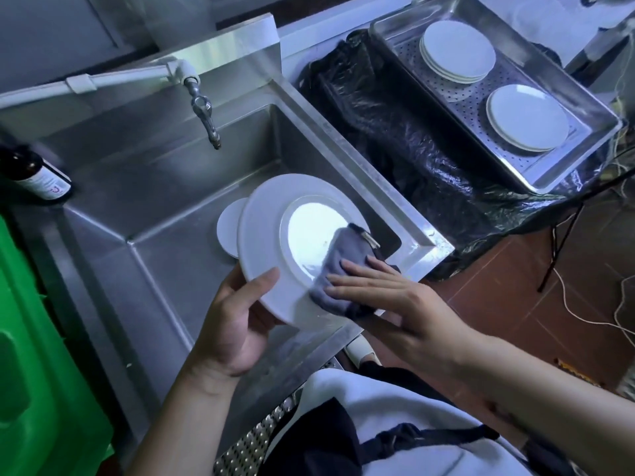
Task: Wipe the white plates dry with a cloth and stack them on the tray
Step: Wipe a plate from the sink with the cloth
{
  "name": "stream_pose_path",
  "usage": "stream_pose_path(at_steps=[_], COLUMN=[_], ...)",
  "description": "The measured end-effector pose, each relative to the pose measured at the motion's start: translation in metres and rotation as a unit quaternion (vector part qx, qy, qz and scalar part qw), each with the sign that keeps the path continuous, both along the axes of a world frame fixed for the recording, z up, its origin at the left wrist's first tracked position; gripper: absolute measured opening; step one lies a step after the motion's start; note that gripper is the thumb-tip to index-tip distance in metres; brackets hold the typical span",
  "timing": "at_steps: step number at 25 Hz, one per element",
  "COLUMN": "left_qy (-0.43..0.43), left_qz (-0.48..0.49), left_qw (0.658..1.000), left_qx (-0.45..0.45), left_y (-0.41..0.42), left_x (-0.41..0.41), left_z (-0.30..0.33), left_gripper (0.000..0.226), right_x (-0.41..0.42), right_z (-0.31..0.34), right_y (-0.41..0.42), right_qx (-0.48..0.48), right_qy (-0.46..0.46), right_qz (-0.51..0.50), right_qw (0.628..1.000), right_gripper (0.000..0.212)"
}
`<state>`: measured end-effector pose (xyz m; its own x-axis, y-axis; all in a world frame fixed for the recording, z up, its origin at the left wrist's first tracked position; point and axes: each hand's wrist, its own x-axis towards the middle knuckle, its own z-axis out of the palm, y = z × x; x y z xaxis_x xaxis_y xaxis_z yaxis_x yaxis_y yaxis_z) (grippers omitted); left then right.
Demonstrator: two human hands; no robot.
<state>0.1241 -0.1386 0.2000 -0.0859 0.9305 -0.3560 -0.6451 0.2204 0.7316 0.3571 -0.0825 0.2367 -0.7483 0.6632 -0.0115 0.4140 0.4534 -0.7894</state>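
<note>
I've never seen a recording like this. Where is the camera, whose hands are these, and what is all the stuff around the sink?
There is no machine here: a person wears one camera on the head, looking forward and down at their own hands. The left hand grips a large white plate by its rim, holding it tilted above a steel sink. The right hand lies with straight fingers on a grey cloth, pressing it against the plate to wipe it dry. Another white plate peeks out behind the held one, down in the sink. At the upper right stands a steel tray with two stacks of plates: a far stack and a near stack. A tap hangs over the sink, and a dark bottle stands at the left edge.
</note>
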Motion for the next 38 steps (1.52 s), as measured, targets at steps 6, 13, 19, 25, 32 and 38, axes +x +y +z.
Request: stream_pose_path(at_steps=[6, 13, 19, 25, 32, 38], left_qy=[-0.03, -0.134, -0.102, -0.02, 0.106, 0.128], left_qz=[-0.02, -0.088, -0.066, 0.018, 0.06, 0.06], left_qw=[0.999, 0.986, 0.993, 0.999, 0.99, 0.989], left_qx=[-0.028, 0.032, 0.012, 0.018, 0.072, 0.054], left_y=[0.003, 0.019, 0.037, 0.041, 0.05, 0.046], left_x=[-0.003, 0.006, 0.004, 0.013, 0.049, 0.066], left_z=[-0.005, 0.016, 0.033, 0.036, 0.028, 0.009], left_gripper=[0.044, 0.053, 0.058, 0.04, 0.031, 0.034], right_x=[0.034, -0.001, 0.002, 0.003, -0.029, -0.036], right_z=[0.028, 0.06, 0.05, -0.002, 0.003, 0.026], right_y=[0.035, 0.079, 0.114, 0.072, 0.012, 0.006], right_qx=[-0.285, 0.196, 0.079, -0.14, -0.237, -0.315], right_qy=[0.214, -0.088, -0.025, 0.087, 0.144, 0.167], right_qz=[-0.225, 0.139, 0.024, -0.302, -0.336, -0.287], right_qw=[0.907, 0.967, 0.996, 0.939, 0.9, 0.889], right_gripper=[0.035, 0.042, 0.039, 0.02, 0.041, 0.024])
